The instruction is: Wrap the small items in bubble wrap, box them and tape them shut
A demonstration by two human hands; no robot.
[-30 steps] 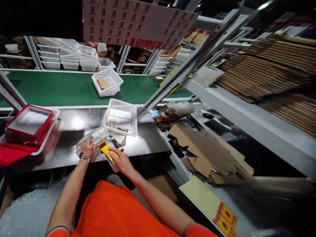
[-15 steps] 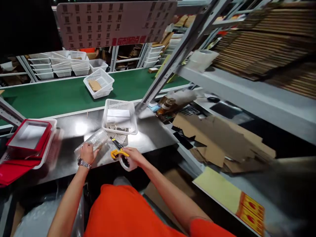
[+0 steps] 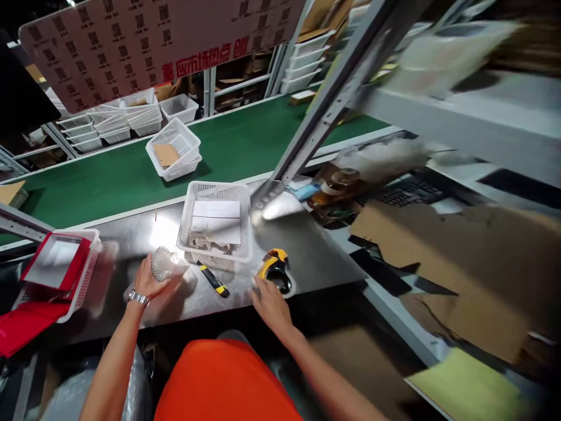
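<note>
At the far left I see a red box with a pale window (image 3: 56, 260) tilted in a white plastic basket (image 3: 90, 257), red material spilling over its near side. Next, my left hand (image 3: 148, 282), a silver watch (image 3: 139, 298) on its wrist, is closed around the left side of a clear bubble-wrap bundle (image 3: 165, 263) on the shiny metal bench (image 3: 131, 225). Beyond it, nested white baskets (image 3: 177, 146) sit on the green conveyor belt (image 3: 245, 137). Just right of the bundle, a white perforated basket (image 3: 186, 225) holds white papers (image 3: 218, 217) and small pieces I can't identify. A black-and-yellow utility knife (image 3: 213, 279) lies in front of it. Further right, well apart from my left, my right hand (image 3: 272, 304) has loosely spread fingers at the near-left edge of a yellow-and-black tape dispenser (image 3: 275, 266) on the bench; I can't tell whether they touch. Flattened brown cardboard (image 3: 442, 263) lies beyond, on the right.
</note>
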